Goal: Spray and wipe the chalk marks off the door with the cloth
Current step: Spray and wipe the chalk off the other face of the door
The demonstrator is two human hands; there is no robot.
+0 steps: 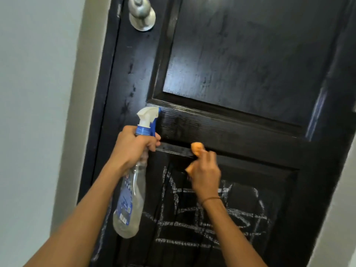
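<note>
Two hands are at work, and the trouble starts at the right hand (205,171): its fingers are curled tight round a small orange cloth (196,147), bunched so that only a nub shows above the knuckles and a sliver below the palm. That nub presses on the moulded ledge at the top of the lower panel, on the black door (250,60). With so little cloth exposed, I reckon bare knuckles will drag through wet chalk and smear it rather than lift it.

Just left of that grip, the left hand (133,146) is wrapped round the neck of a clear spray bottle (131,199), one finger forward near the blue trigger, the white nozzle (147,112) above the fist and aimed at the door's cross rail. The bottle hangs tilted and looks nearly empty; tilted so, it may spit air instead of liquid.

Below both hands lie the chalk marks (212,218), thick white scribbles across the lower panel, untouched, with faint streaks running down the door's edge under the left forearm. The panel above the grips looks streaked and damp. Runs from there could carry grey slurry down over areas once wiped. Far above the left hand sits the silver door knob (142,13), beside a pale wall (38,93).
</note>
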